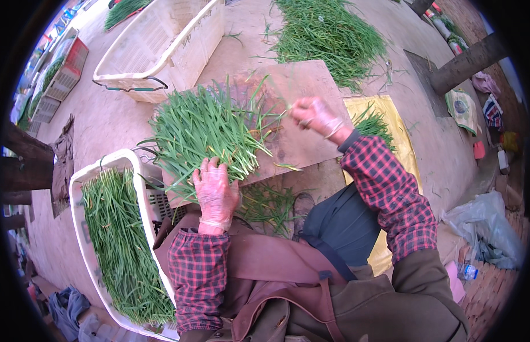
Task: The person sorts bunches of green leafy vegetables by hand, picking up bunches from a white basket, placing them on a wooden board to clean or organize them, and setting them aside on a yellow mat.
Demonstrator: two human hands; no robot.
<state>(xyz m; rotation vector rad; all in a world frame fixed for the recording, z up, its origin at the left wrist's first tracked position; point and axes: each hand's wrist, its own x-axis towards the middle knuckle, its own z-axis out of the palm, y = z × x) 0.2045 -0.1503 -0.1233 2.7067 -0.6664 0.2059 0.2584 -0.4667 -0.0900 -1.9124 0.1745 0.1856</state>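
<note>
A thick heap of garlic chives (202, 122) lies on a low wooden board (310, 85), pale stem ends toward my right. On the near side of this heap rests my left hand (215, 189), in a clear thin glove, its fingers apart and lying on the stalks. My right hand (317, 117), gloved too and a little blurred, is raised over the right part of the board. Its fingers are pinched on a thin chive stalk (289, 107), whose blade is smeared by motion. A few loose stalks (287, 167) lie at the board's near edge.
At my left stands a white crate (76, 211) packed with chives. A larger white crate (196, 43) is beyond the board. More chives (330, 40) are piled on the floor at the far right. A yellow sack (410, 165) lies right of the board, near a tree trunk (467, 65).
</note>
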